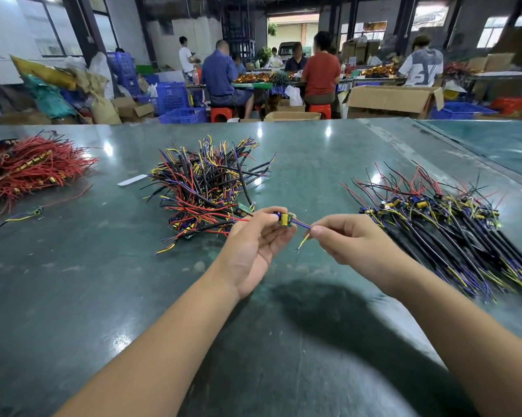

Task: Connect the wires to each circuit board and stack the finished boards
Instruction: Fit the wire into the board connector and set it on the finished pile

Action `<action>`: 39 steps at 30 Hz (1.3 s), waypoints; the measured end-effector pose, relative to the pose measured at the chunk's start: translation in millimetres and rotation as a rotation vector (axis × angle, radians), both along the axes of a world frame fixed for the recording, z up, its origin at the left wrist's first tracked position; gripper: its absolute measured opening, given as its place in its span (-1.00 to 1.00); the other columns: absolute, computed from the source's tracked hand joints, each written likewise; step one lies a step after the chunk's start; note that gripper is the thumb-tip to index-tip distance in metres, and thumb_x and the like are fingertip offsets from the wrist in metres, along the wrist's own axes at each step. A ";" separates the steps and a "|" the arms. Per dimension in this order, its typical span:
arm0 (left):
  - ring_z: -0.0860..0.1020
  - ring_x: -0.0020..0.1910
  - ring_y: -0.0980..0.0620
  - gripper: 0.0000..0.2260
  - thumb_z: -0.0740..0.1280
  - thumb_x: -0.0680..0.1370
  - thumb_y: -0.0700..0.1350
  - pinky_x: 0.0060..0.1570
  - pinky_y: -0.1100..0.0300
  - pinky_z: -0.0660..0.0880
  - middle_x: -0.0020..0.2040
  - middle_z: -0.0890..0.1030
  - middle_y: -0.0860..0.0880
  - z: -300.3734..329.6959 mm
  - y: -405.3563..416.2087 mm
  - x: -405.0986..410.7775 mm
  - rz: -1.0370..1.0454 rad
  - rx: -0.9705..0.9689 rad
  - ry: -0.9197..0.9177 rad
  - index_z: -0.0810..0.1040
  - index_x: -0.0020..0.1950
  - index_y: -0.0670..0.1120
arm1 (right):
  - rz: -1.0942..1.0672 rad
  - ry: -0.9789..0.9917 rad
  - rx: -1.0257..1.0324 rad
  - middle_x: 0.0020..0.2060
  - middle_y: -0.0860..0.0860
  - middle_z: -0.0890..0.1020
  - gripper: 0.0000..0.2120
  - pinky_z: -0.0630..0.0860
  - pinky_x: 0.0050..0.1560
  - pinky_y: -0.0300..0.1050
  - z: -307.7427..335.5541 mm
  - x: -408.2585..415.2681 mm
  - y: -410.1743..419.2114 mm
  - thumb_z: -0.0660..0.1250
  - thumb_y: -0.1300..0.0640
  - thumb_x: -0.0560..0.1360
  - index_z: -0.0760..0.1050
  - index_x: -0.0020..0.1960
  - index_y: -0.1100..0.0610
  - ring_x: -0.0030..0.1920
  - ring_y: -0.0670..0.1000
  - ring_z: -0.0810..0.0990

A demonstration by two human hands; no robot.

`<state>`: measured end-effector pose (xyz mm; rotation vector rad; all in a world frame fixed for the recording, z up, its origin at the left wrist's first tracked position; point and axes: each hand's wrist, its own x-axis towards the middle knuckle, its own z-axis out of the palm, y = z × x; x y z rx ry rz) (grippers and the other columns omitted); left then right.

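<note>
**Board held between both hands, wire stretched to the right**

The green table (73, 281) carries everything: a tangled heap of loose wires (205, 182) straight ahead of the hands, a laid-out row of finished boards (452, 233) with their wires trailing toward the person on the right, and a red bundle (28, 167) far to the left. Other workers sit at benches well behind.

Above the table, between the heap and the person, the left hand (253, 248) grips a small circuit board (284, 219) with fingers curled round it, red wires running off leftward into the heap. The right hand (347, 239) pinches the purple wire (302, 225) just beside the board's right end; a yellow lead with a ring terminal (296, 251) hangs below.

The wire's long axis runs left to right, from board to right fingertips, so the right hand is the nearer one to seat it. The finished row lies to the right, nearer the right hand.
</note>
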<state>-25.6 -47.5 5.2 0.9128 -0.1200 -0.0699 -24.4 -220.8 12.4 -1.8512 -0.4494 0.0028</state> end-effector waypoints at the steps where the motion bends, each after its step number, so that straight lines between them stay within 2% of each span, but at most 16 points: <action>1: 0.63 -0.31 0.04 -0.80 0.13 0.57 -0.31 -0.25 0.28 0.58 -0.26 0.66 -0.11 0.0 -0.4 -0.4 -0.007 0.010 0.009 0.54 -0.10 -0.20 | -0.017 -0.022 -0.012 -0.52 -0.09 0.30 -0.80 0.16 -0.44 -0.26 -1.3 0.1 0.4 0.26 0.19 0.57 0.61 -0.16 0.18 -0.46 -0.09 0.21; 4: 0.61 -0.33 0.05 -0.77 0.12 0.57 -0.30 -0.25 0.29 0.57 -0.28 0.63 -0.08 0.4 0.6 -0.6 -0.014 0.059 0.027 0.55 -0.09 -0.13 | -0.023 -0.090 -0.082 -0.50 -0.07 0.28 -0.80 0.14 -0.44 -0.22 -3.3 -1.5 1.2 0.27 0.17 0.57 0.60 -0.18 0.16 -0.47 -0.11 0.19; 9: 0.59 -0.36 0.08 -0.75 0.11 0.56 -0.30 -0.29 0.30 0.57 -0.31 0.63 -0.06 1.4 1.7 -1.1 0.012 0.104 0.025 0.54 -0.17 -0.14 | 0.091 -0.150 -0.122 -0.37 0.04 0.44 -0.89 0.24 -0.33 -0.16 -4.4 -4.2 1.1 0.35 0.14 0.52 0.59 -0.11 0.17 -0.35 -0.06 0.30; 12: 0.60 -0.37 0.07 -0.76 0.11 0.58 -0.30 -0.30 0.29 0.57 -0.31 0.63 -0.05 1.6 1.7 -1.0 -0.002 0.116 0.018 0.54 -0.16 -0.14 | 0.057 -0.186 -0.115 -0.43 0.00 0.38 -0.85 0.18 -0.39 -0.23 -5.1 -3.0 1.5 0.37 0.10 0.50 0.60 -0.14 0.18 -0.41 -0.11 0.23; 17: 0.62 -0.36 0.01 -0.80 0.12 0.61 -0.30 -0.29 0.23 0.59 -0.28 0.62 -0.09 0.7 0.5 -1.1 -0.021 0.125 0.002 0.51 -0.09 -0.16 | -0.001 -0.247 -0.132 -0.46 -0.08 0.31 -0.72 0.16 -0.42 -0.22 -4.9 -0.6 -0.3 0.28 -0.12 0.43 0.58 -0.23 0.08 -0.42 -0.13 0.21; 19: 0.63 -0.36 0.02 -0.80 0.11 0.61 -0.30 -0.30 0.23 0.59 -0.30 0.63 -0.08 1.0 0.1 -0.9 -0.024 0.136 0.004 0.50 -0.09 -0.16 | -0.014 -0.266 -0.156 -0.47 -0.10 0.31 -0.71 0.18 -0.41 -0.21 -5.3 -0.8 -0.9 0.26 -0.15 0.42 0.56 -0.25 0.06 -0.42 -0.13 0.21; 23: 0.64 -0.36 0.02 -0.79 0.10 0.61 -0.31 -0.31 0.24 0.59 -0.28 0.65 -0.09 2.8 -0.2 -0.9 -0.028 0.129 0.003 0.50 -0.10 -0.17 | 0.072 -0.228 -0.140 -0.43 -0.03 0.40 -0.87 0.23 -0.38 -0.20 -7.6 0.2 -4.1 0.36 0.09 0.51 0.57 -0.17 0.12 -0.40 -0.10 0.27; 26: 0.64 -0.34 0.01 -0.79 0.10 0.61 -0.30 -0.32 0.24 0.58 -0.13 0.68 -0.15 3.5 1.2 -1.3 -0.039 0.150 -0.004 0.50 -0.09 -0.16 | 0.115 -0.211 -0.143 -0.40 0.05 0.43 -0.93 0.26 -0.31 -0.12 -9.5 0.4 -4.5 0.39 0.15 0.50 0.57 -0.14 0.13 -0.36 -0.03 0.30; 30: 0.67 -0.28 -0.03 -0.77 0.11 0.61 -0.24 -0.36 0.26 0.56 -0.05 0.69 -0.12 3.3 2.8 -2.8 -0.042 0.308 -0.021 0.55 0.01 -0.07 | 0.042 -0.251 -0.174 -0.45 -0.02 0.33 -0.79 0.19 -0.36 -0.16 -10.8 2.7 -4.4 0.38 -0.03 0.44 0.53 -0.23 0.10 -0.39 -0.07 0.23; 33: 0.67 -0.29 -0.06 -0.71 0.09 0.62 -0.24 -0.36 0.24 0.56 -0.15 0.69 -0.12 2.3 0.8 -3.7 -0.048 0.423 -0.019 0.59 -0.04 -0.05 | -0.005 -0.259 -0.205 -0.50 -0.12 0.31 -0.82 0.16 -0.41 -0.22 -12.2 5.0 -6.3 0.38 -0.03 0.46 0.53 -0.30 -0.04 -0.43 -0.11 0.20; 36: 0.66 -0.33 -0.10 -0.71 0.08 0.62 -0.26 -0.37 0.21 0.58 -0.20 0.68 -0.09 2.8 0.6 -3.8 -0.109 0.409 -0.004 0.57 -0.10 -0.06 | -0.055 -0.293 -0.200 -0.51 -0.12 0.32 -0.71 0.16 -0.45 -0.26 -13.2 5.6 -7.1 0.34 -0.15 0.43 0.55 -0.27 0.07 -0.45 -0.13 0.20; 38: 0.66 -0.33 -0.07 -0.79 0.14 0.62 -0.25 -0.36 0.22 0.57 -0.17 0.68 -0.08 2.3 0.6 -4.5 -0.155 0.405 -0.038 0.53 -0.09 -0.06 | -0.095 -0.318 -0.187 -0.50 -0.10 0.33 -0.63 0.17 -0.45 -0.24 -13.3 7.1 -7.6 0.30 -0.20 0.42 0.56 -0.25 0.12 -0.44 -0.13 0.20; 39: 0.66 -0.32 -0.04 -0.86 0.21 0.60 -0.25 -0.34 0.22 0.57 -0.16 0.67 -0.07 0.6 0.1 -5.1 -0.159 0.417 -0.079 0.52 -0.08 -0.07 | -0.115 -0.330 -0.192 -0.50 -0.09 0.34 -0.65 0.18 -0.44 -0.22 -13.3 7.8 -7.9 0.31 -0.17 0.44 0.56 -0.25 0.11 -0.44 -0.13 0.21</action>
